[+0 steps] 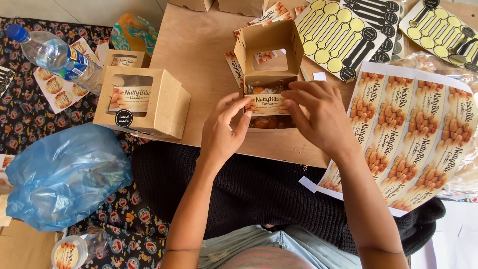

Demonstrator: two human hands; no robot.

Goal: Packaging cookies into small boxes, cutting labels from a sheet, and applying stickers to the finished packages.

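Your left hand (222,130) and right hand (318,117) pinch a rectangular printed paper label (267,104) between them. It sits on the open brown cardboard box (269,42) beyond your fingers. One labelled, closed box (142,102) stands left of your left hand.

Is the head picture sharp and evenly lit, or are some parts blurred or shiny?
Head view: even soft daylight, hands sharp; left hand and right hand cast faint shadows on the open box; glare on the water bottle and blue plastic bag.
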